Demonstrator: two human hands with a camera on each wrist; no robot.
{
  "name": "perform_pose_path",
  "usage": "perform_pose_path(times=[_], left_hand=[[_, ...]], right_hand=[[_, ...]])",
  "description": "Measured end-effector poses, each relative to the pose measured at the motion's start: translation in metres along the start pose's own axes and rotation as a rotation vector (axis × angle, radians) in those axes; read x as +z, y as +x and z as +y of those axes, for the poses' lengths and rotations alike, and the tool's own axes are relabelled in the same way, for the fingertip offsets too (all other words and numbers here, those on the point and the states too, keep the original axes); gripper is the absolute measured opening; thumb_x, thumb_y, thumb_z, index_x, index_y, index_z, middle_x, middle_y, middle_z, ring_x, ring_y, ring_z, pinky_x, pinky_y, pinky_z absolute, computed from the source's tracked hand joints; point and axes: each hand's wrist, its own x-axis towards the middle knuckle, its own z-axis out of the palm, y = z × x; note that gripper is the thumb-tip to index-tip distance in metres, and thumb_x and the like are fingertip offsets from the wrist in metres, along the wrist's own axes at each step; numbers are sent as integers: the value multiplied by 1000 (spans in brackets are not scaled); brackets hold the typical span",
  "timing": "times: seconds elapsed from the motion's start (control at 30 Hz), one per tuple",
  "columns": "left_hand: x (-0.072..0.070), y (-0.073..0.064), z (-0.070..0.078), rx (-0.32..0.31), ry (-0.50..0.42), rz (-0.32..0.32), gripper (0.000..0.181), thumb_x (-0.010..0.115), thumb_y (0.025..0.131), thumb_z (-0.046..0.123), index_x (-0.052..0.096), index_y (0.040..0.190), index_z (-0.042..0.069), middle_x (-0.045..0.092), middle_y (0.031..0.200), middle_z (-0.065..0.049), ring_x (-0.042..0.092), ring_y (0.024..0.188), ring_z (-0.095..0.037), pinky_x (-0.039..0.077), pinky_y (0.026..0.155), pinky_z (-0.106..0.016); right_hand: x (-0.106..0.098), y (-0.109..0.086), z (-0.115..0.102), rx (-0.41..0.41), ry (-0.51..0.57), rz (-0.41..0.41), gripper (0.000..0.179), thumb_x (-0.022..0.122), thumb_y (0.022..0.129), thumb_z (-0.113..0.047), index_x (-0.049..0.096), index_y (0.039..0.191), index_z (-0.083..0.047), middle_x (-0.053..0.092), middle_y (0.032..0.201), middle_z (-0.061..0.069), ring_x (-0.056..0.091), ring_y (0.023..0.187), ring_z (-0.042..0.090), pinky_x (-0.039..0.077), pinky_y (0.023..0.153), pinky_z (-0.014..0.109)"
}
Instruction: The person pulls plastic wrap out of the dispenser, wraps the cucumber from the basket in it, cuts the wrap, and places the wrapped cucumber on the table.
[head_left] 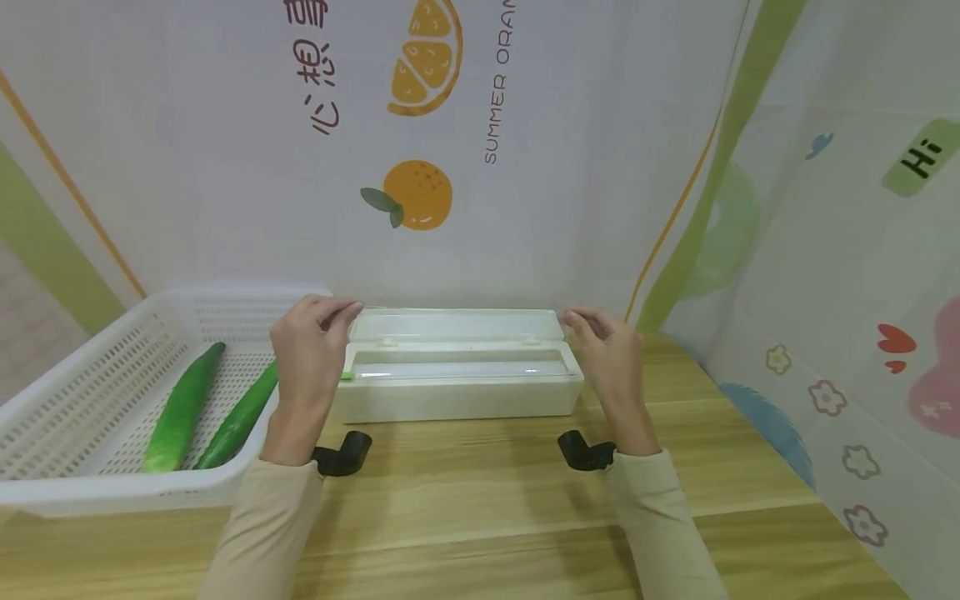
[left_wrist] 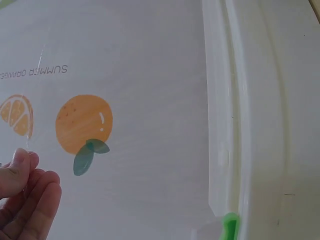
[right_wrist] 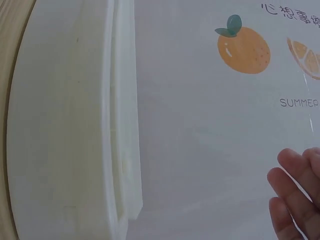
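A white cling film dispenser box [head_left: 457, 402] stands on the table with its clear lid [head_left: 459, 325] raised. Inside lies a pale roll [head_left: 457, 368]. Above the box's left end, my left hand [head_left: 306, 358] pinches a corner of clear cling film [left_wrist: 150, 165] between thumb and forefinger. At the other end my right hand [head_left: 611, 358] has thumb and forefinger together at the film's far corner; in the right wrist view its grip is partly cut off. The sheet stretches between both hands, faint against the cloth. A green slider [left_wrist: 230, 227] sits at the box's left end.
To the left, a white plastic basket [head_left: 97, 490] holds two cucumbers, one [head_left: 183, 408] lighter at its near end. Printed cloth [head_left: 525, 225] hangs close behind the box. Black wrist mounts [head_left: 345, 454] jut inward from both wrists above the wooden table [head_left: 465, 517].
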Motion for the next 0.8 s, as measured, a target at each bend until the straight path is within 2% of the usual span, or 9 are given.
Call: perform_pose_path(times=[0.1, 0.2, 0.33, 0.47, 0.8], left_hand=[[-2, 1, 3, 7, -17, 17, 18, 68, 83, 11, 71, 90, -5, 67, 83, -21, 63, 66, -30, 33, 62, -2], [-5, 3, 6, 13, -38, 32, 18, 68, 83, 11, 71, 91, -5, 67, 83, -21, 63, 61, -30, 32, 60, 2], [-8, 4, 10, 12, -68, 51, 17, 68, 83, 10, 72, 91, -4, 67, 83, -20, 64, 64, -30, 34, 61, 2], [-10, 5, 13, 13, -87, 65, 15, 68, 83, 9, 72, 90, -4, 68, 82, -20, 65, 69, -31, 37, 63, 1], [-14, 7, 19, 19, -98, 84, 15, 68, 83, 9, 73, 91, -3, 68, 83, -19, 64, 74, -28, 38, 67, -1]], right_hand=[[-1, 0, -2, -9, 0, 11, 23, 62, 89, -21, 69, 100, -3, 72, 96, 11, 67, 96, 21, 41, 66, 10], [-2, 2, -4, -31, 3, 22, 22, 62, 89, -20, 69, 100, -2, 72, 96, 11, 67, 96, 21, 44, 71, 12], [-5, 3, -8, -64, 6, 32, 22, 62, 89, -19, 69, 100, -2, 72, 97, 11, 67, 97, 22, 50, 82, 25], [-8, 3, -10, -89, 2, 33, 21, 62, 89, -19, 69, 99, -2, 72, 97, 10, 67, 97, 21, 51, 89, 35], [-12, 1, -16, -122, 13, 50, 22, 62, 90, -20, 70, 100, -3, 72, 98, 9, 66, 100, 21, 48, 94, 37]])
